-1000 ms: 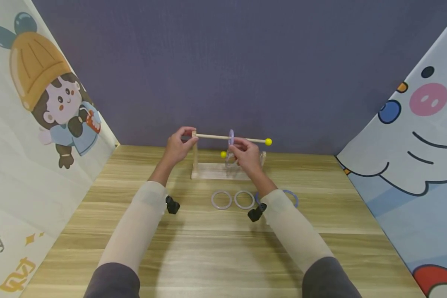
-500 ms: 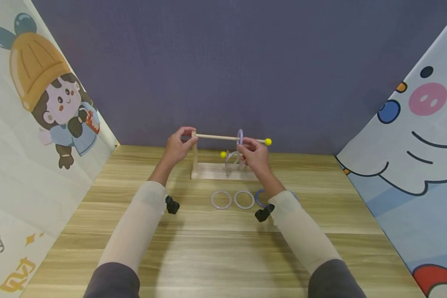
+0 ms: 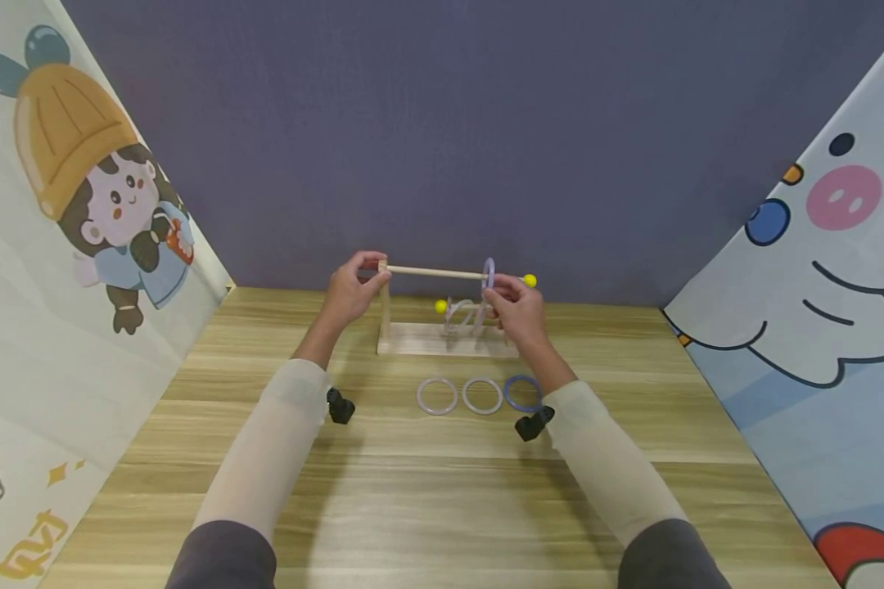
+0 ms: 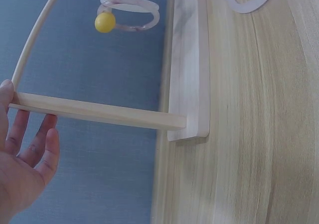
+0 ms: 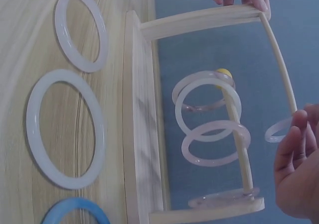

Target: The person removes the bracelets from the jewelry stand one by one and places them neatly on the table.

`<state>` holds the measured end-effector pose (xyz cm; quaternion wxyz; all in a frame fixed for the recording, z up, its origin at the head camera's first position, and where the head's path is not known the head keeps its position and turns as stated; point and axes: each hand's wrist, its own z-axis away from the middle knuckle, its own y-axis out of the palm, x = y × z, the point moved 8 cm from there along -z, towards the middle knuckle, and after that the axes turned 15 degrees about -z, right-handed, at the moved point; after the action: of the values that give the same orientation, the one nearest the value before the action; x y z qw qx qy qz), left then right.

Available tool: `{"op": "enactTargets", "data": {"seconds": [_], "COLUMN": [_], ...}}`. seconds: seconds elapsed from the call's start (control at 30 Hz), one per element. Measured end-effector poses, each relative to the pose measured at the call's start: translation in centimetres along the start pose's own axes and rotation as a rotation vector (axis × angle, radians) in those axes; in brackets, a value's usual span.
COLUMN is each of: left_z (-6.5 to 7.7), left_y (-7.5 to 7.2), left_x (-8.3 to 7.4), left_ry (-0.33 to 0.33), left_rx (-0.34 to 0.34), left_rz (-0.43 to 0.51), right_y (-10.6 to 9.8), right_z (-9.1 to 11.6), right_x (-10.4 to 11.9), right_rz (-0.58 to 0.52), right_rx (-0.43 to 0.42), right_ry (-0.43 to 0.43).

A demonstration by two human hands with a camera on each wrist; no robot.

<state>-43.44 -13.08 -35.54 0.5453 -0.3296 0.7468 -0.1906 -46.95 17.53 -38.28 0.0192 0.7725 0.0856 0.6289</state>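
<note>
My left hand [image 3: 349, 290] grips the top of the tall post [image 4: 99, 110] of a wooden bangle stand, thumb on one side and fingers on the other. With thumb and fingertips my right hand [image 3: 519, 311] pinches a pale purple bangle [image 3: 489, 268] around the upper rod [image 3: 435, 272], close to the yellow ball [image 3: 530, 281] at its free end. Several translucent bangles hang on the lower rod [image 5: 242, 159], among them a white bangle [image 5: 179, 107] and a pink bangle [image 5: 209, 163]. Part of the purple bangle is hidden behind my right fingers.
In front of the stand's base [image 3: 442, 339], a pale lilac bangle [image 3: 419, 396], a whitish bangle [image 3: 465, 396] and a blue bangle [image 3: 507, 394] lie in a row on the wooden table [image 3: 412, 507]. A dark wall panel [image 3: 442, 147] rises behind the stand.
My right hand has moved right along the upper rod with the purple bangle, from about mid-rod to near the yellow ball. My left hand has stayed on the post.
</note>
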Motion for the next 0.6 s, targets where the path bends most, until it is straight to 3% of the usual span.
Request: {"op": "enactTargets", "data": {"seconds": [0.6], "left_z": [-0.8], "left_y": [0.4], "left_x": [0.0], "left_ry": [-0.01], "left_rx": [-0.024], "left_rz": [0.009], "right_y": [-3.0], "right_z": [-1.4], "right_x": [0.9], "right_rz": [-0.004], "right_rx": [-0.012], "right_ry": [-0.011]}}
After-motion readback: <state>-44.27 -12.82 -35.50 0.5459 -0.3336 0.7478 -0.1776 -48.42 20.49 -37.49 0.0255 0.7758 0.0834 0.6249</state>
